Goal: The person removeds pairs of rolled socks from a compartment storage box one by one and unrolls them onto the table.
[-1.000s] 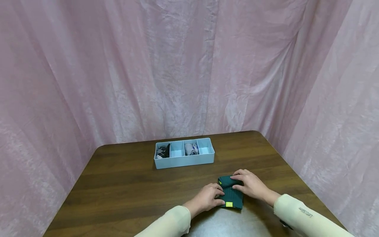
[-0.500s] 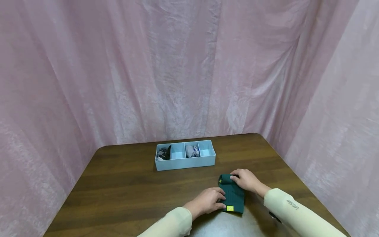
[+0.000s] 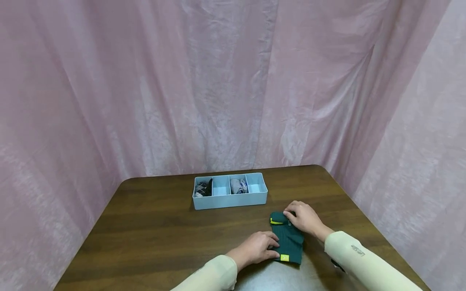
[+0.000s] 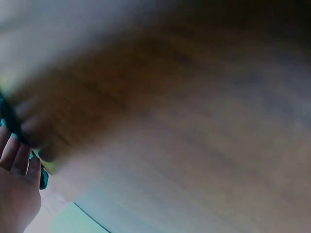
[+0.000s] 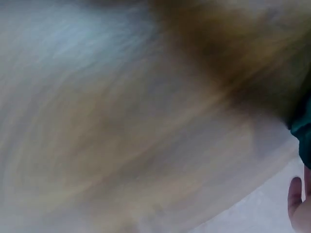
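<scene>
A dark green ribbed sock [image 3: 288, 242] with a yellow patch near its front end lies on the table, its far end folded over and showing a yellow strip. My left hand [image 3: 256, 247] rests at the sock's left edge, fingertips touching it. In the left wrist view the fingers of the left hand [image 4: 19, 165] lie fairly straight against the green cloth. My right hand [image 3: 304, 218] pinches the folded far end between thumb and fingers. Only part of the right hand [image 5: 301, 204] and some green cloth [image 5: 304, 136] show at the right wrist view's edge.
Toward the back of the wooden table [image 3: 160, 230] stands a light blue divided box [image 3: 231, 201]. A dark argyle sock [image 3: 202, 189] fills its leftmost compartment, and a rolled grey sock [image 3: 238, 186] sits in another. Pink curtains [image 3: 225, 89] surround the table.
The right hand has shifted to the sock's far end, and the folded far end now shows a yellow strip. The left hand stays at the left edge.
</scene>
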Available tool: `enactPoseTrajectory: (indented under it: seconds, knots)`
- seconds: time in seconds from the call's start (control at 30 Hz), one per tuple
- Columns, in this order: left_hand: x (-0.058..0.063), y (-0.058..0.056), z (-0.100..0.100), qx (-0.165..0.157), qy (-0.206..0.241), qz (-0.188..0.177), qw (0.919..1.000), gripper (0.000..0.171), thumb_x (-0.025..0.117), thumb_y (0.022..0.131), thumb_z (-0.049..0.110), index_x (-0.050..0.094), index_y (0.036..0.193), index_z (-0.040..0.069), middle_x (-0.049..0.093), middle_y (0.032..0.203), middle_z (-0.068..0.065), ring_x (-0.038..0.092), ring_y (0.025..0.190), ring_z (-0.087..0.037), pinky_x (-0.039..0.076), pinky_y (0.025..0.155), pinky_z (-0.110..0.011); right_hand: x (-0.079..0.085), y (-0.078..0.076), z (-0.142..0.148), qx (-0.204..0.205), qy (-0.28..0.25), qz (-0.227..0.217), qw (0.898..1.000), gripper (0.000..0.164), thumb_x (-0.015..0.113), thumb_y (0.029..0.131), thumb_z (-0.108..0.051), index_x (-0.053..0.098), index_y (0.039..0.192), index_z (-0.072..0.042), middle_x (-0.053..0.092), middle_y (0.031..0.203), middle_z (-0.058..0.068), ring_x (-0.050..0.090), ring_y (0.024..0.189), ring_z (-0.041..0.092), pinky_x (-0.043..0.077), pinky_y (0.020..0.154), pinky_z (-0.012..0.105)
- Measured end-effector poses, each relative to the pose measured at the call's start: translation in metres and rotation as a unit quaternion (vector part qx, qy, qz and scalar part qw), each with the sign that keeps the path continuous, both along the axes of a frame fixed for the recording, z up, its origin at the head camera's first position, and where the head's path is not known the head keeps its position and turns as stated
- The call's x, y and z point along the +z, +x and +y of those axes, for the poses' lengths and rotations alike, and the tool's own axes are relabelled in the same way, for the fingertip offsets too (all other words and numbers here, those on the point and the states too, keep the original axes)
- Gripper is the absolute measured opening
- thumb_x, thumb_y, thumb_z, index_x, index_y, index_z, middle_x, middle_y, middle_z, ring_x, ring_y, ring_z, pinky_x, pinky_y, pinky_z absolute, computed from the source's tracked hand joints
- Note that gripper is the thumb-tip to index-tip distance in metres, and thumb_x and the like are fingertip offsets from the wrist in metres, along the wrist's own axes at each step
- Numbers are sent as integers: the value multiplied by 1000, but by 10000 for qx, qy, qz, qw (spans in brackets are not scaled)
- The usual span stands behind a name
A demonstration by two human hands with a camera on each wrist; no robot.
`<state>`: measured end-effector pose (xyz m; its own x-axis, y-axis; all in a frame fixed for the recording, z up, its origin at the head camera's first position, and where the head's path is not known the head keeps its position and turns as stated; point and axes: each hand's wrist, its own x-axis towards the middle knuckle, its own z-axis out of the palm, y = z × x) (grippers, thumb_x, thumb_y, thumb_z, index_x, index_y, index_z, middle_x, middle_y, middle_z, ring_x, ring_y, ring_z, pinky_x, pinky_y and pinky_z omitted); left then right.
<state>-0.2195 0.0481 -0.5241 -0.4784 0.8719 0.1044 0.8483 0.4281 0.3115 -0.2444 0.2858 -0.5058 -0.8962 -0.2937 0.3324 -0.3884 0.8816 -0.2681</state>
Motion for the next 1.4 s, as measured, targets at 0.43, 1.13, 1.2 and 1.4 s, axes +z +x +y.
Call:
enactPoseTrajectory:
  seconds: [0.43, 1.13, 1.2, 1.4]
  knots:
    - [1, 2, 2, -14, -92, 128, 9999, 26, 71, 93, 33, 76, 112, 16, 64, 122, 5, 59, 111, -5, 45, 93, -18, -5, -24, 2, -501, -157, -1120, 9923, 24, 66, 94, -12, 70, 114, 1, 69, 107, 16, 64, 104, 37, 49, 90, 54]
    - [2, 1, 4, -86, -94, 39, 9999, 26, 70, 93, 34, 77, 111, 16, 64, 121, 6, 59, 108, -2, 45, 91, -16, -1, -46, 9, -509, -129, -977, 9938, 18, 66, 94, -8, 69, 110, 0, 70, 105, 16, 66, 98, 35, 51, 87, 53]
    - [2, 0, 3, -87, -81, 17, 9999, 26, 71, 93, 34, 77, 110, 16, 64, 121, 7, 59, 107, -1, 45, 90, -15, -5, -50, 8, -737, -229, -838, 9935, 18, 68, 92, -8, 67, 109, -1, 69, 104, 16, 66, 96, 35, 52, 85, 53]
    - [2, -3, 0, -158, 7, 132, 9998, 25, 71, 93, 33, 77, 109, 15, 65, 119, 6, 59, 106, 0, 44, 89, -13, -12, -53, 4, -157, 240, 676, 9973, 9, 78, 85, -9, 71, 91, -8, 63, 87, 4, 61, 81, 23, 53, 75, 46]
